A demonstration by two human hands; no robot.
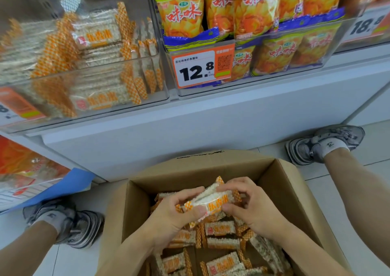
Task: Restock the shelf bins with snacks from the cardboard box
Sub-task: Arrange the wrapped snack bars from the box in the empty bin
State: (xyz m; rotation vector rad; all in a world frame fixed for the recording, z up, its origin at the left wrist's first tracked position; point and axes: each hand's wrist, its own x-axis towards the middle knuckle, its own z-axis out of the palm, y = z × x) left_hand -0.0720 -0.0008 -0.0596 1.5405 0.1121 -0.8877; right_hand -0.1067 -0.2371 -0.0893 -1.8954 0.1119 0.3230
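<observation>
1. While both forearms reach in from the 6 o'clock edge, the left hand (168,210) and right hand (251,206) meet over the open cardboard box (282,183), which sits on the floor at the 6 o'clock part of the view.
2. Between them they hold a small stack of rice-cracker packs (211,199), white with orange checked ends, lifted just above the loose packs in the box (219,242).
3. The left hand's fingers curl over the stack's far side at its 9 o'clock end, thumb pressed on the near face.
4. The right hand's fingers arch over the stack's 3 o'clock end, thumb pinching beneath.
5. At 10 o'clock, a clear shelf bin (118,81) holds matching packs, stacked flat and on edge.
6. At 1 o'clock, a second clear bin (274,81) holds yellow and blue snack bags behind an orange price tag (202,67) reading 12.8.
7. Grey sneakers (73,223) stand planted at 8 and 3 o'clock, either side of the box.
</observation>
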